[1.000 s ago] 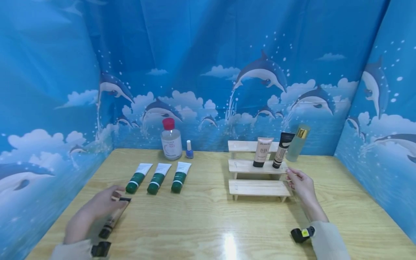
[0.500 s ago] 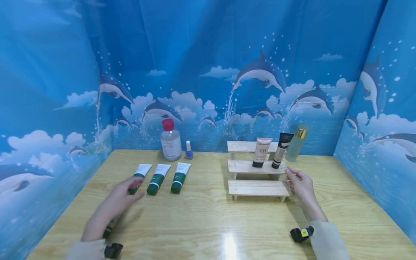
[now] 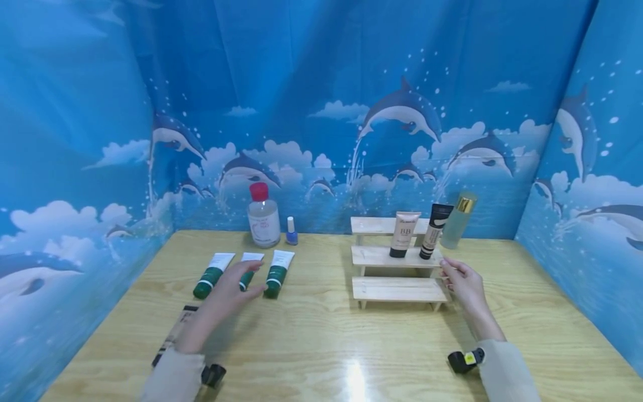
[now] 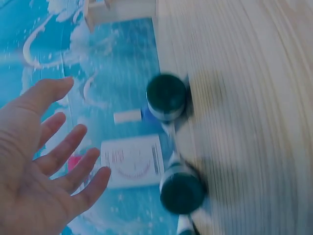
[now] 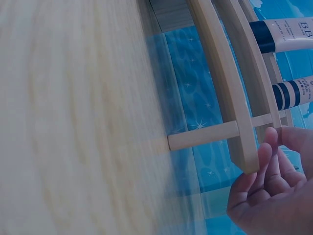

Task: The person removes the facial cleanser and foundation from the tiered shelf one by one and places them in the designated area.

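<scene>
My left hand (image 3: pixel 228 296) hovers with spread fingers over the middle green-and-white tube (image 3: pixel 246 279), partly covering it. To either side lie a left tube (image 3: pixel 208 282) and a right tube (image 3: pixel 277 273) of the same kind. The left wrist view shows that hand's fingers apart, with nothing between them, and a dark green cap (image 4: pixel 182 192) nearby. My right hand (image 3: pixel 464 285) pinches the right end of the middle step of a three-step wooden stand (image 3: pixel 397 290). On that step a pink BB cream tube (image 3: pixel 404 233) and a black-capped tube (image 3: pixel 434 231) stand upright.
A beige-and-black tube (image 3: pixel 173 335) lies beside my left forearm, partly hidden. At the back stand a red-capped clear bottle (image 3: pixel 264 223) and a blue nail polish bottle (image 3: pixel 292 234). A gold-capped bottle (image 3: pixel 454 226) stands behind the stand's right end.
My left hand has let go of the beige-and-black tube, leaving it on the table, and moved right and away past the left green tube to the middle one. My right hand has stayed put.
</scene>
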`<state>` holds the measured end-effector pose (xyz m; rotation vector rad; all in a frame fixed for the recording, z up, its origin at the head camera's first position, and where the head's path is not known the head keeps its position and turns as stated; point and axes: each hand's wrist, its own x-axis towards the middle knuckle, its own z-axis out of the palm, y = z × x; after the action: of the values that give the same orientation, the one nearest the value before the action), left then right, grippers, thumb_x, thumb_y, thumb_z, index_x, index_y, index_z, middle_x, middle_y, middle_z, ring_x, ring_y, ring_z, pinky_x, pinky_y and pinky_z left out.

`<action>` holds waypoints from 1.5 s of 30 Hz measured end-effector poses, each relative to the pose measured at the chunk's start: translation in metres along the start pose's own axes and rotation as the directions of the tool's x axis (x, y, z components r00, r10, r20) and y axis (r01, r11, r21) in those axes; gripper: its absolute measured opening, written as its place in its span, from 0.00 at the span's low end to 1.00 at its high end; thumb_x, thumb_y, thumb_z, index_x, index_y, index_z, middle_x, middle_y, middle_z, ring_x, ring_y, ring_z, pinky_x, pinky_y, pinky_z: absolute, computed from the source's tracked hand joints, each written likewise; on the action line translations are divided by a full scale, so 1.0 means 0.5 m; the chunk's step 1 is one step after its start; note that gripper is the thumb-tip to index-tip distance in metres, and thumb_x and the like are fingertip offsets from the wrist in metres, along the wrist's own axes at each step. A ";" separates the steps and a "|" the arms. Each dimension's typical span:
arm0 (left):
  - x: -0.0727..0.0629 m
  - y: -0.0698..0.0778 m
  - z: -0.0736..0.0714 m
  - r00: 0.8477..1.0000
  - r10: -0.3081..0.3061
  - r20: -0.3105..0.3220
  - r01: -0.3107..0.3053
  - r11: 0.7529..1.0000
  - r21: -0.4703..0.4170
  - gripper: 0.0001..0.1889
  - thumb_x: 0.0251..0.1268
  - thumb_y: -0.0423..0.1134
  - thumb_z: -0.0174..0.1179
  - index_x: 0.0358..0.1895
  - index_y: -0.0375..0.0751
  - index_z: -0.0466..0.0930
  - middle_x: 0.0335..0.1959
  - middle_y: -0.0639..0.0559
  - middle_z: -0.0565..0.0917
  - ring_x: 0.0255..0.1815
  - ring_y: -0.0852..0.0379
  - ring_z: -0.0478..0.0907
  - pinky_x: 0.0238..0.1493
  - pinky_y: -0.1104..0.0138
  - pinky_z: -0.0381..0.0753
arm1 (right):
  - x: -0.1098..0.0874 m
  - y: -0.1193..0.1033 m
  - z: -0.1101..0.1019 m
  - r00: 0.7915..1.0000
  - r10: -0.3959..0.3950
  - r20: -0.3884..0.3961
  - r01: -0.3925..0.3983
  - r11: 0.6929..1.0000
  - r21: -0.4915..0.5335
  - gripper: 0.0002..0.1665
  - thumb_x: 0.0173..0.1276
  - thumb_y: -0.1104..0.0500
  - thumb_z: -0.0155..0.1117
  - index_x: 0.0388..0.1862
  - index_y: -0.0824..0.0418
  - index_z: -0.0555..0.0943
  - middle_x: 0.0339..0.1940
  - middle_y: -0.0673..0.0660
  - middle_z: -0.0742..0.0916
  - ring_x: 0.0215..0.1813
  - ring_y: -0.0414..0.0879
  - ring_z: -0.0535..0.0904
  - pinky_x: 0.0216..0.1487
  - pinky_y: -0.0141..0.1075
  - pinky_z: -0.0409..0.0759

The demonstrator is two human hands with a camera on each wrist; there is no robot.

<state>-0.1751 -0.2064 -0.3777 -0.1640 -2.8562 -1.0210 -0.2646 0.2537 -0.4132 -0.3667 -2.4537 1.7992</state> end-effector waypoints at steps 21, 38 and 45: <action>0.059 0.136 0.131 0.915 0.355 -0.192 -0.368 0.929 -0.033 0.28 0.54 0.38 0.69 0.58 0.36 0.73 0.50 0.42 0.80 0.54 0.47 0.75 0.58 0.53 0.75 | -0.004 -0.001 0.001 1.000 0.003 -0.003 -0.003 1.000 -0.014 0.33 0.73 0.45 0.51 0.67 0.67 0.67 0.25 0.37 0.79 0.28 0.31 0.74 0.32 0.23 0.76; 0.100 0.201 0.179 0.914 0.393 -0.106 -0.401 0.914 -0.069 0.28 0.57 0.40 0.67 0.61 0.36 0.71 0.51 0.43 0.81 0.56 0.48 0.75 0.61 0.55 0.73 | -0.004 0.000 0.004 0.999 0.006 -0.042 -0.006 1.000 -0.017 0.32 0.73 0.45 0.52 0.66 0.65 0.70 0.26 0.38 0.79 0.28 0.32 0.74 0.31 0.23 0.76; 0.128 0.233 0.203 0.909 0.410 -0.069 -0.416 0.904 -0.098 0.27 0.59 0.41 0.65 0.62 0.39 0.71 0.54 0.44 0.79 0.55 0.51 0.76 0.61 0.57 0.73 | -0.004 -0.001 0.003 1.000 0.005 -0.010 -0.006 1.000 -0.015 0.33 0.73 0.46 0.51 0.67 0.67 0.68 0.26 0.38 0.79 0.28 0.31 0.74 0.32 0.23 0.76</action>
<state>-0.2289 -0.0480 -0.3746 -0.7112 -2.5551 -1.0669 -0.2630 0.2517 -0.4129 -0.3825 -2.4634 1.7780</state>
